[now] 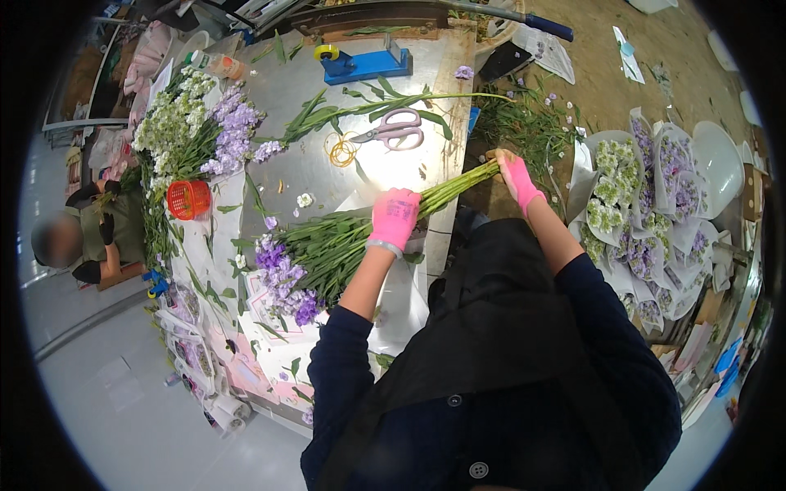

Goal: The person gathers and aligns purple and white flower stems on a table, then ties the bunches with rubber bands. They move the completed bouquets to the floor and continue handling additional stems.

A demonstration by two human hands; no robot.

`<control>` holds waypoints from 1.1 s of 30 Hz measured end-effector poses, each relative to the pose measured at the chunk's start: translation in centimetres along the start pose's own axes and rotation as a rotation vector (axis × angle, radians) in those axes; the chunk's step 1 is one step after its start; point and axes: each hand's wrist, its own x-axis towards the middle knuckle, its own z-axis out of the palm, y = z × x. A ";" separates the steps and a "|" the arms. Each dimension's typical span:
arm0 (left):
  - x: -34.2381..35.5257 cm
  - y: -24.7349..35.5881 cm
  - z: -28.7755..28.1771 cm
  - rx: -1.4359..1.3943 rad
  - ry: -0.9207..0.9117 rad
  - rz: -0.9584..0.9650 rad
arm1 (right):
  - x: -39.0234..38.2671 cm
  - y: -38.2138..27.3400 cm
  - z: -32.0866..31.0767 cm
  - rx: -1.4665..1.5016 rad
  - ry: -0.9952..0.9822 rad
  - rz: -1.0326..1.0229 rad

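Both my hands wear pink gloves and are closed on a long bunch of flowers (332, 258) lying diagonally over the metal table's front. My left hand (395, 219) grips the leafy middle, with purple and lilac blooms down to its left on white wrapping paper (393, 307). My right hand (512, 176) holds the bare green stem ends beyond the table's right edge. Above my hands lie pink-handled scissors (401, 137), yellow rubber bands (340, 149) and a loose leafy stem (315, 114).
A blue tape dispenser (368, 67), red plastic basket (190, 200) and piles of white (184, 106) and lilac flowers (237, 127) share the table (291, 172). Wrapped bouquets (647, 213) stand right, leaf scraps (532, 114) beyond the edge. A co-worker (102, 237) with dark gloves is at left.
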 end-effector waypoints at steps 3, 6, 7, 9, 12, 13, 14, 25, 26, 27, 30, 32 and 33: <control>0.3 1.1 -1.1 -0.007 -0.023 0.004 | 0.3 0.3 0.1 -0.035 0.009 -0.012; 0.2 1.7 -0.2 0.036 -0.018 -0.005 | 0.6 0.4 -0.1 0.049 -0.012 0.047; 0.1 1.5 0.2 0.043 -0.021 -0.021 | 0.5 0.3 -0.2 0.071 -0.029 0.068; 0.4 1.5 1.0 0.047 -0.019 -0.059 | -0.3 -0.1 -0.2 -0.129 -0.054 -0.081; 0.5 1.6 1.4 0.078 -0.019 -0.082 | -0.8 -0.8 -0.8 -0.240 -0.085 -0.166; 0.5 1.7 1.4 0.079 -0.032 -0.087 | -0.9 -0.8 -1.0 -0.246 -0.094 -0.172; 0.7 1.8 1.2 0.083 -0.046 -0.091 | -0.6 -0.7 -1.2 -0.236 -0.117 -0.145; 1.0 2.1 1.6 0.111 -0.021 -0.020 | -0.8 -0.6 -0.9 0.079 -0.135 0.018; 1.1 2.0 1.7 0.110 -0.004 -0.013 | -0.9 -0.6 -0.9 0.092 -0.146 0.014; 1.3 1.9 1.8 0.109 0.014 -0.007 | -1.0 -0.5 -1.0 0.105 -0.157 0.010; 1.7 2.4 1.6 0.136 -0.007 0.027 | -0.7 -0.1 -1.4 0.108 -0.187 -0.003; 1.8 2.7 1.9 0.145 -0.037 0.004 | -0.5 -0.1 -1.5 0.097 -0.198 0.009; 1.9 2.7 1.9 0.151 -0.050 -0.008 | -0.5 -0.2 -1.6 0.090 -0.198 0.025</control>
